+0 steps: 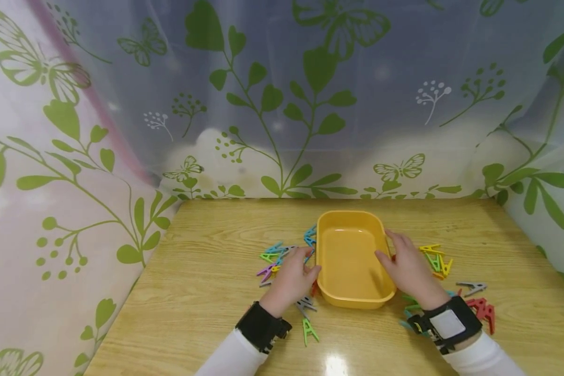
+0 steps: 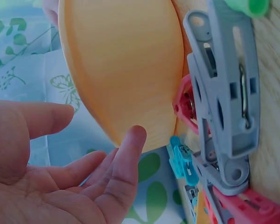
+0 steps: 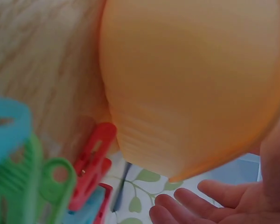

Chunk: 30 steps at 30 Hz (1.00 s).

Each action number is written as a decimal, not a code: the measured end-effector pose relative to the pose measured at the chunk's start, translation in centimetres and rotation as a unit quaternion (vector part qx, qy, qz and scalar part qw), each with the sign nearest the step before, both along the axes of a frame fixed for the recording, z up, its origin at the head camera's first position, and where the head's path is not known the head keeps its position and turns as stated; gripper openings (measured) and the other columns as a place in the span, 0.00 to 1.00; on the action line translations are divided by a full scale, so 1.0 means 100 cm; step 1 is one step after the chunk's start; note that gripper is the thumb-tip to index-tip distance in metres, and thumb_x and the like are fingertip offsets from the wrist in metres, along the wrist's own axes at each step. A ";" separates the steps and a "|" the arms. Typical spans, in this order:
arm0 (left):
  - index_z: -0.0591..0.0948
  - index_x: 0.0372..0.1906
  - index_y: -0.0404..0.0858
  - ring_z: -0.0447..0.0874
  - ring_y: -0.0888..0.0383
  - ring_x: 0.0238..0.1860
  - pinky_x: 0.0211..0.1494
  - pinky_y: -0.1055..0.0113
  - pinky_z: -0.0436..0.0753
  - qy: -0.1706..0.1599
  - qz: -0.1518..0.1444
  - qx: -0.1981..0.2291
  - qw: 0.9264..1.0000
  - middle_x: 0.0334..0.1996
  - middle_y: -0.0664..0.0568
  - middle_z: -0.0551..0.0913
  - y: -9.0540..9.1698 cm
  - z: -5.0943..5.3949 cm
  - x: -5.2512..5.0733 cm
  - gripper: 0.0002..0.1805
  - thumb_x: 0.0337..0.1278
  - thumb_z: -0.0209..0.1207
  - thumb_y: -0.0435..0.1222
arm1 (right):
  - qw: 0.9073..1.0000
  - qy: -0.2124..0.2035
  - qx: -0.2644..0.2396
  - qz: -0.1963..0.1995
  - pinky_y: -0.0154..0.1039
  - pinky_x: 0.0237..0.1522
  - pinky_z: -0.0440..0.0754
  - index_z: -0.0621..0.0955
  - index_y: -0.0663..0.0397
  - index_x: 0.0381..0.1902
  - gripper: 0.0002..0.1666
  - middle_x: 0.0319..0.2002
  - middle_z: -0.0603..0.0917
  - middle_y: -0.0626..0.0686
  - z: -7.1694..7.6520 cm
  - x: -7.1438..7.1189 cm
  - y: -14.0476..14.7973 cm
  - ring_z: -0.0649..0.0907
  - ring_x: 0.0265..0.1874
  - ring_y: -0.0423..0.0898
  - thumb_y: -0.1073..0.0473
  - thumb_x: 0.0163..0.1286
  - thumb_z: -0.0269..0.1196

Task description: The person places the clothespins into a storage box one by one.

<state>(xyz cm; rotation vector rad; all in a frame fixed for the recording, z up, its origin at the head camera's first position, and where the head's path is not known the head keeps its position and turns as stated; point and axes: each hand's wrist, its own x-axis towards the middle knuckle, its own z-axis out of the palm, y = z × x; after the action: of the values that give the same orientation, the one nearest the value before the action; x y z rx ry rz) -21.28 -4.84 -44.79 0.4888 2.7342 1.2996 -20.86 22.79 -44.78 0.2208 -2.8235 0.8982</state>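
An empty yellow plastic basin (image 1: 352, 261) stands upright on the table between the two hands. At its left side is my left hand (image 1: 291, 279), fingers loosely bent and thumb apart from them; in the left wrist view no finger is curled round the rim. My right hand (image 1: 411, 271) is at the basin's right side, its thumb reaching over the rim in the head view. Its fingers (image 3: 219, 200) are spread outside the wall, fairly straight. Whether either hand touches the basin is hard to tell. Clothespins lie on both sides, including a grey clothespin (image 2: 233, 84) and a red clothespin (image 3: 91, 163).
Left of the basin lie several coloured clothespins, with a green clothespin (image 1: 309, 331) nearest the front. More are on the right, among them red clothespins (image 1: 483, 310) and a yellow clothespin (image 1: 446, 267). A leaf-patterned curtain (image 1: 282, 104) hangs behind the wooden table (image 1: 225, 224).
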 end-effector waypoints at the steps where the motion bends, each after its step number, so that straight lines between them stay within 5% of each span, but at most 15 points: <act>1: 0.71 0.71 0.29 0.82 0.56 0.42 0.37 0.70 0.82 -0.001 0.000 0.002 1.000 0.62 0.37 0.77 0.000 -0.001 0.000 0.28 0.73 0.60 0.37 | 1.000 -0.003 -0.003 0.000 0.61 0.50 0.83 0.61 0.77 0.75 0.39 0.68 0.65 0.79 -0.002 -0.001 0.000 0.82 0.51 0.69 0.56 0.78 0.59; 8: 0.71 0.71 0.31 0.83 0.53 0.45 0.37 0.70 0.82 -0.013 -0.008 0.002 1.000 0.61 0.38 0.77 0.004 -0.004 -0.001 0.26 0.74 0.58 0.34 | 1.000 -0.016 -0.021 -0.008 0.64 0.54 0.81 0.57 0.77 0.76 0.37 0.69 0.64 0.80 -0.008 -0.003 0.001 0.75 0.61 0.74 0.60 0.80 0.54; 13: 0.71 0.72 0.33 0.84 0.53 0.46 0.38 0.71 0.82 -0.017 -0.012 -0.008 1.000 0.60 0.41 0.78 0.003 -0.006 0.000 0.26 0.74 0.59 0.34 | 1.000 -0.022 -0.020 -0.006 0.63 0.56 0.80 0.59 0.78 0.75 0.33 0.67 0.67 0.78 -0.010 -0.004 0.003 0.78 0.60 0.72 0.63 0.81 0.51; 30: 0.70 0.73 0.34 0.84 0.56 0.46 0.40 0.69 0.83 -0.042 -0.013 -0.012 0.999 0.59 0.43 0.79 0.000 -0.003 0.002 0.28 0.73 0.60 0.35 | 0.998 -0.056 0.028 0.004 0.41 0.31 0.78 0.64 0.76 0.74 0.32 0.57 0.80 0.75 -0.002 -0.002 0.005 0.83 0.33 0.51 0.62 0.80 0.54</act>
<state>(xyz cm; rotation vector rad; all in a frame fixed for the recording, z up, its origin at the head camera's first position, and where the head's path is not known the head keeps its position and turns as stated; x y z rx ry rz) -21.04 -4.80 -45.09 0.4552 2.6621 1.2491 -21.07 23.33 -45.00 0.1960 -2.9553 0.8612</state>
